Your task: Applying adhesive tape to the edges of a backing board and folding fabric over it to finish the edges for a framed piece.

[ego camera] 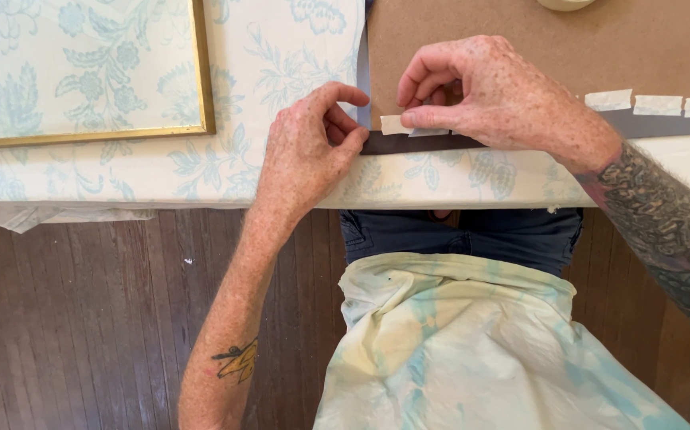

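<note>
My right hand pinches a short strip of pale masking tape over the near edge of a brown backing board. A dark paper border runs along that edge. My left hand rests beside it, thumb and forefinger pinching the left end of the dark border at the board's corner. Three more pale tape pieces sit stuck along the same edge to the right.
A floral-patterned cloth covers the table. A gold-framed floral panel lies at the left. A pale tape roll shows at the top edge. Dark wooden floor lies below the table's near edge.
</note>
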